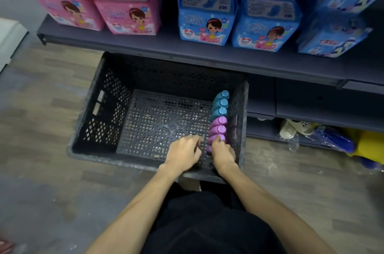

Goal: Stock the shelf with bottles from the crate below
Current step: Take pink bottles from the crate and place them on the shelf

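A dark perforated crate is set on the floor beneath a dark shelf, at six o'clock from it. Along the crate's three-o'clock wall, a row of bottles is packed cap-up: three teal bottles toward twelve o'clock, purple bottles toward six, each touching the next.

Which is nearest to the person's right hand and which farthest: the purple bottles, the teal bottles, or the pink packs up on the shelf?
From the right hand, in the head view:
1. Purple bottles: the hand touches the nearest one, along the crate's right wall.
2. Teal bottles: same row, just beyond the purple ones.
3. Pink packs: on the shelf above, far left.
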`<state>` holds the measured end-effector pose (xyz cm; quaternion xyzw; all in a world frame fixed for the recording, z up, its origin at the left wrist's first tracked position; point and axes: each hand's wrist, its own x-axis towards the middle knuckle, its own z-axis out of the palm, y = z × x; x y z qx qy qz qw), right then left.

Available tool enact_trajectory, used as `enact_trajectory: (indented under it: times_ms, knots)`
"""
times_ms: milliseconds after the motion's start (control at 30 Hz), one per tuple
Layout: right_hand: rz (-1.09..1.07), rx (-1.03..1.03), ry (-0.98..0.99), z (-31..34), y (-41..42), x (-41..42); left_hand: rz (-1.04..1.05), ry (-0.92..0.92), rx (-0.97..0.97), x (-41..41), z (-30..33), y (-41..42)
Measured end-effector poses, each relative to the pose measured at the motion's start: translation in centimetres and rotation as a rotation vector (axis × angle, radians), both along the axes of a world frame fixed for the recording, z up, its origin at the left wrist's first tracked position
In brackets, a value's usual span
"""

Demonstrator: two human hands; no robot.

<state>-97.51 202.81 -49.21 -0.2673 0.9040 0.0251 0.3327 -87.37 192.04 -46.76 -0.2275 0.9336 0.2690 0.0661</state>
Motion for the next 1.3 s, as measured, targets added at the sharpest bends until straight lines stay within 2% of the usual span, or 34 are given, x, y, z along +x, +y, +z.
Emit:
enact_trajectory:
  times_ms: [267,500,667,867,1000,1167,1300]
  knots:
    - [0.071,0.082,-0.044,0.1,-0.2,0.0,-0.011,-0.043,0.001,0.9,0.0,-0.3]
    - [0.061,0.025,-0.037,0.5,0.1,0.3,-0.028,-0.068,-0.037,1.0,-0.3,-0.2]
    - [-0.075,-0.152,-0.087,1.3,0.5,0.5,0.001,-0.090,-0.084,1.0,-0.2,-0.2]
    - [-0.019,-0.382,0.070,4.4,0.4,-0.8,-0.001,-0.142,-0.127,-0.5,0.2,-3.2]
    - [0.100,-0.589,0.092,6.8,0.0,-2.6,-0.080,-0.099,-0.184,-2.6,2.0,-5.6]
    - [0.127,-0.785,0.163,11.0,-1.1,-4.5,-0.179,-0.041,-0.307,-4.6,5.5,-9.0]
    - [0.163,-0.887,0.236,15.3,-1.9,-6.3,-0.227,0.095,-0.347,-6.1,9.5,-10.5]
